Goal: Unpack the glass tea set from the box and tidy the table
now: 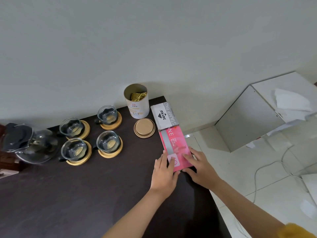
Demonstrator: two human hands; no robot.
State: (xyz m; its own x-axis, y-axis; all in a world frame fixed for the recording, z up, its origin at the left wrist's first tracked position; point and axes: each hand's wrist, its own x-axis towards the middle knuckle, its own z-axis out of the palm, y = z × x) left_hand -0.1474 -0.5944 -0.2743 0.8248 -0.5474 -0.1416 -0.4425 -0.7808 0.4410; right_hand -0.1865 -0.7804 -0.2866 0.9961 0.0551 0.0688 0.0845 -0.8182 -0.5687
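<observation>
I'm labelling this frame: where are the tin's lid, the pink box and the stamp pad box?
tin's lid [144, 128]: head view, top face.
pink box [175, 141]: head view, upper face.
stamp pad box [164, 115]: head view, printed top.

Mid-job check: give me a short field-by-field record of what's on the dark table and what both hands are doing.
surface: dark brown table
teapot: glass teapot with black lid, at the table's left edge
cups: four glass cups on round wooden coasters, two by two
tin: open cylindrical tin, gold packets inside; its round gold lid lies beside it
boxes: grey stamp pad box, pink flat box end to end at the right edge
left hand: fingers flat on the pink box
right hand: fingers flat on the pink box
</observation>
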